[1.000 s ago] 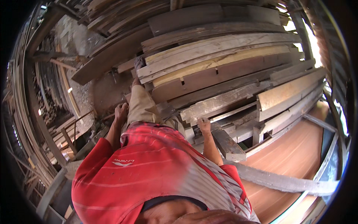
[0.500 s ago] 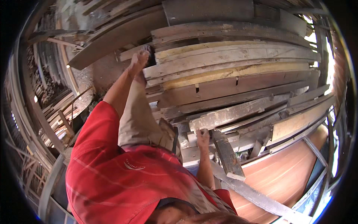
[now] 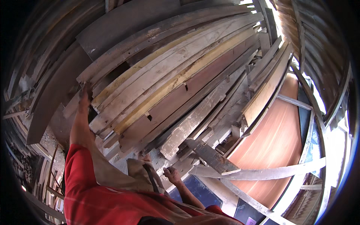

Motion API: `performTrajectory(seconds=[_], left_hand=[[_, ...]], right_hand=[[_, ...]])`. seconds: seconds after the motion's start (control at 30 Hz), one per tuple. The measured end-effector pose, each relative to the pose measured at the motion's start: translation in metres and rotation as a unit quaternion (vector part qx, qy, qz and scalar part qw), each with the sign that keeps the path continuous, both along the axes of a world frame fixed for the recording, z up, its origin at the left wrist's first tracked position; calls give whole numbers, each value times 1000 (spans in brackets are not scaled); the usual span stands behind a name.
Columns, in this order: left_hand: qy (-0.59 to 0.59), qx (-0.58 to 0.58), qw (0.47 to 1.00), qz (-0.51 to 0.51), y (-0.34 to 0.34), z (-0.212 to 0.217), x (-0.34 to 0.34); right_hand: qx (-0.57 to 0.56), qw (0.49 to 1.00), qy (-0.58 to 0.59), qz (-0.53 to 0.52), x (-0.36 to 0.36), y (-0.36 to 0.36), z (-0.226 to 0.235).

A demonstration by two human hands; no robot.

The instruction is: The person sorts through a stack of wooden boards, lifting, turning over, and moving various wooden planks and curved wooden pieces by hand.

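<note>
My left hand (image 3: 85, 93) reaches out to the near end of a long brown plank (image 3: 123, 56) at the upper left. Its fingers are dark and blurred against the plank end, so their grip is unclear. Beside that plank lie a pale plank (image 3: 176, 52) and a yellowish plank (image 3: 168, 89), stacked with several others. My right hand (image 3: 172, 175) hangs in the air with curled fingers, and nothing shows in them. It is nearest to a short dark board (image 3: 213, 157) and a whitish, stained beam (image 3: 195, 122).
A smooth reddish wood panel (image 3: 262, 146) leans at the right behind a grey crossbar (image 3: 258, 172). Corrugated sheeting (image 3: 322, 48) closes off the upper right. A wide dark board (image 3: 56, 93) slants at the left. My legs stand against the stack.
The view has swung to the right, so the stack now runs diagonally. My left arm is straighter, its hand now at a plank's end. My right hand stays curled, clear of the boards.
</note>
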State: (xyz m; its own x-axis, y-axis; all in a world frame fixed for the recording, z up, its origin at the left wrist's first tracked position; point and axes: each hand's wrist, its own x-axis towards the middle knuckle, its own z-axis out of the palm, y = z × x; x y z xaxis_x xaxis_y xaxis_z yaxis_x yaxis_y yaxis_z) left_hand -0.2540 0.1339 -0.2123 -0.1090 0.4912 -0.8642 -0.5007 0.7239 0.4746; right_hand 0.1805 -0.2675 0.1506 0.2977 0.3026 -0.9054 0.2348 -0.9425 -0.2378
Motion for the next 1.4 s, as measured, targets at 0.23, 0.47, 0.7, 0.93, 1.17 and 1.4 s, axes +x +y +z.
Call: performTrajectory(seconds=[0.23, 0.47, 0.7, 0.93, 1.17, 1.4], left_hand=[[406, 292, 796, -342, -15, 114, 52], [49, 17, 997, -61, -60, 349, 108], [-75, -3, 997, 22, -140, 423, 207], [-89, 50, 994, 35, -142, 431, 191], [12, 86, 996, 11, -130, 466, 101], [145, 98, 968, -177, -187, 464, -18]], right_hand=[[62, 994, -47, 81, 19, 34, -12], [206, 975, 35, -72, 12, 227, -54], [307, 869, 117, -369, 102, 446, -51], [362, 849, 177, -341, 108, 527, -27], [363, 817, 201, -400, 85, 552, -37], [406, 796, 282, -350, 68, 583, -76]])
